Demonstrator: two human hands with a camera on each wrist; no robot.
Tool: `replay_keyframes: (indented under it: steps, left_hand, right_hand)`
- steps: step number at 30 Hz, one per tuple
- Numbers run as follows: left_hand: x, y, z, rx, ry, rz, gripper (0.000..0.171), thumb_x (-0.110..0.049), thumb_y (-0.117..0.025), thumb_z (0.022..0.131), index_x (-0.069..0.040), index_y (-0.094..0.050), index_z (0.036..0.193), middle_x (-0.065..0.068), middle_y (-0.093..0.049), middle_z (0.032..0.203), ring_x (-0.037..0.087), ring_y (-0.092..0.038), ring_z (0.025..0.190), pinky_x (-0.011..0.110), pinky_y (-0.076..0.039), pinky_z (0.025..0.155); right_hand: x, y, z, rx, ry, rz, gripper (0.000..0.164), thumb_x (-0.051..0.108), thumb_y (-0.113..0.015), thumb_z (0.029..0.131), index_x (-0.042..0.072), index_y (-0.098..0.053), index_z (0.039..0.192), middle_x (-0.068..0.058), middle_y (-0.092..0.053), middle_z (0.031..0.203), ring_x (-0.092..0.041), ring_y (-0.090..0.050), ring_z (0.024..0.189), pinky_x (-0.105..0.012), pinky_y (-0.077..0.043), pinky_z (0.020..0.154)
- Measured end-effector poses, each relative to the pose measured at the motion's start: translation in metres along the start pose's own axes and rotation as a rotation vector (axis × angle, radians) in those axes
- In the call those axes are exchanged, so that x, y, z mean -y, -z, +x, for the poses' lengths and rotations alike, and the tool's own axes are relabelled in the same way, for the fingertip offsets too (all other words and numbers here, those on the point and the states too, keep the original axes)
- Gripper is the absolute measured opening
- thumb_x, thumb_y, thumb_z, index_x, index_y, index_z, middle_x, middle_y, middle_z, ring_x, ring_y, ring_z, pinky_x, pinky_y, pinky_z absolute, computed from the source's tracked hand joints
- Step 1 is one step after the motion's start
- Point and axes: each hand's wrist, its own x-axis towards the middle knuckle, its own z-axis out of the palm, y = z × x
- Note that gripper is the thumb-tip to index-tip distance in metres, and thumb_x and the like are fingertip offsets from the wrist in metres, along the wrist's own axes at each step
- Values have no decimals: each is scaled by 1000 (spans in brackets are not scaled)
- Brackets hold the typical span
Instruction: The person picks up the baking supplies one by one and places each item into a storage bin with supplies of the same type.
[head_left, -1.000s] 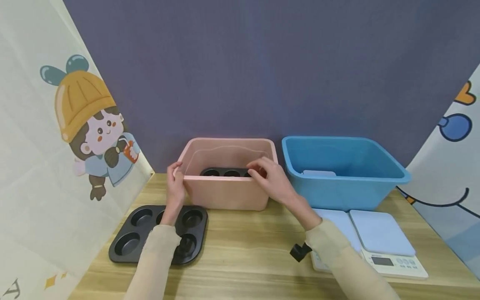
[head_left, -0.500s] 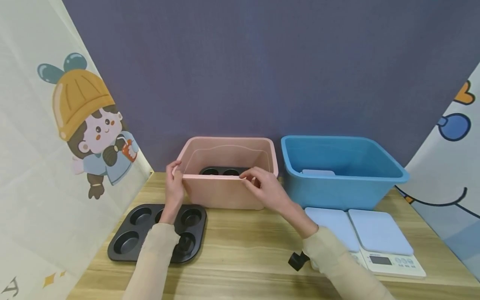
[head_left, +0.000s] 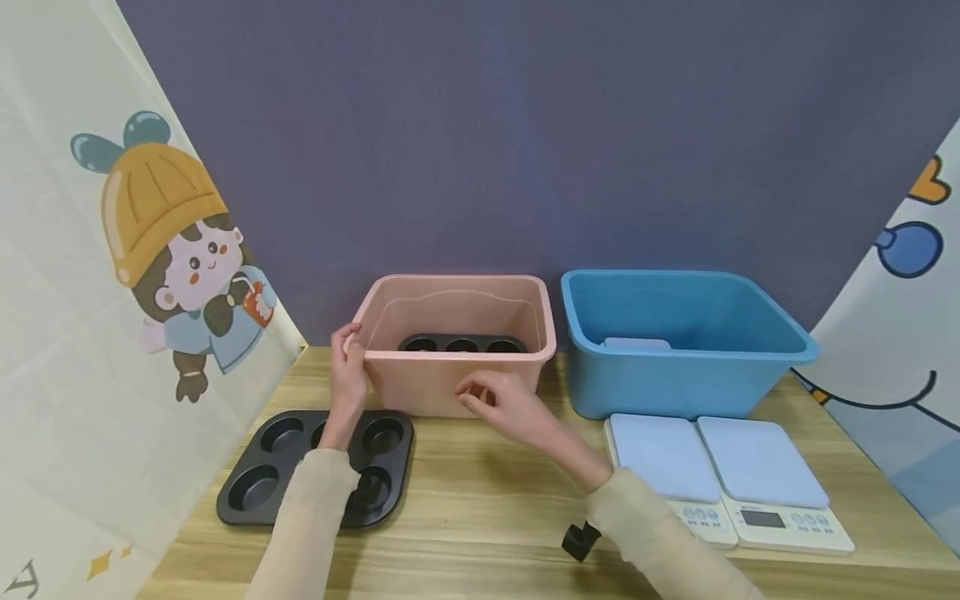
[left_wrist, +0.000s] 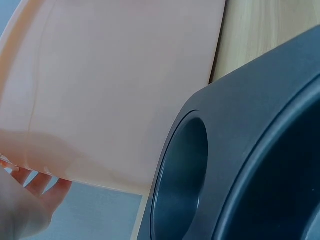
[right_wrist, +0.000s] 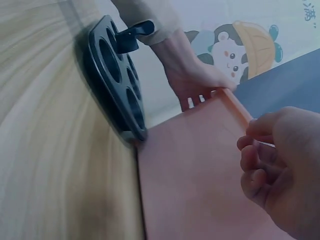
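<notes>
Tbl (head_left: 480, 492): hands (head_left: 348, 379) fwd (R (head_left: 506, 406) curled).

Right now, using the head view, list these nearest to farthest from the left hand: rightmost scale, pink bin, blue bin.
1. Pink bin: held at its left rim by the left hand.
2. Blue bin: right of the pink bin.
3. Rightmost scale: front right.

Wood-grain table (head_left: 465, 512) | black muffin tin (head_left: 288, 460), left | pink bin (head_left: 412, 387) | blue bin (head_left: 675, 387) | two white scales (head_left: 762, 464), right
</notes>
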Motion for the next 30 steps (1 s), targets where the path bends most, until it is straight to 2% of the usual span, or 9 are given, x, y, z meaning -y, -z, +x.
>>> replay_keyframes:
  steps: [7,12,14,16,20,22,25,27,30]
  left_hand:
    - [-1,-1,1,-5,-36,-25,39,-4,-37,100,8,-42,137,29,-43,142,38,-45,130,20,-35,97]
    - [-3,-3,0,-9,-22,-9,40,-4,-36,99,7,-42,137,27,-44,143,35,-45,131,21,-34,98]
    - [-2,-3,0,-7,-21,0,40,-4,-36,99,7,-42,137,27,-43,143,35,-45,131,23,-34,100]
    - [-2,-3,1,-2,-19,10,40,-4,-35,100,7,-42,137,27,-43,143,35,-45,132,25,-34,100]
    - [13,-2,8,1,-5,7,40,-6,-35,101,3,-42,139,25,-43,145,35,-45,132,26,-35,100]
    - [21,-2,12,-4,0,1,39,-9,-35,102,0,-42,139,23,-43,145,33,-45,132,25,-35,99]
    - [31,-2,15,-23,-9,-7,37,-15,-37,104,-3,-44,139,21,-45,144,31,-47,129,23,-36,97]
    - [34,-3,16,-39,-20,-7,37,-18,-37,105,-3,-44,137,20,-47,142,30,-49,126,21,-37,95]
    - [35,-3,15,-50,-36,-6,36,-20,-38,105,-2,-44,136,20,-48,139,29,-50,124,20,-37,94]
  right_hand:
    - [-9,-19,4,71,-87,131,17,20,-63,98,9,-72,107,-3,-69,83,-8,-56,56,-24,-49,49]
    - [-14,-32,6,122,-127,214,19,19,-62,98,5,-70,108,-10,-68,81,-6,-52,49,-24,-47,46]
    - [-15,-38,6,132,-139,236,19,18,-62,98,5,-70,109,-13,-68,82,-11,-54,48,-23,-46,46]
    - [-16,-44,6,138,-154,262,19,17,-62,98,4,-69,110,-16,-69,84,-22,-59,50,-23,-46,45]
    - [-17,-57,6,153,-214,312,21,19,-62,98,6,-67,114,-17,-70,91,-38,-63,56,-28,-47,41]
    - [-17,-64,6,158,-242,341,23,19,-62,98,6,-66,117,-17,-70,94,-36,-63,53,-33,-48,39]
    - [-16,-75,7,172,-268,390,26,17,-62,98,5,-64,121,-19,-69,98,-24,-61,49,-39,-50,39]
    - [-16,-81,7,186,-278,418,28,16,-61,98,5,-62,124,-20,-68,100,-16,-59,47,-39,-50,39]
    - [-14,-88,7,205,-291,448,30,16,-61,98,7,-60,127,-22,-66,101,-13,-58,48,-35,-49,37]
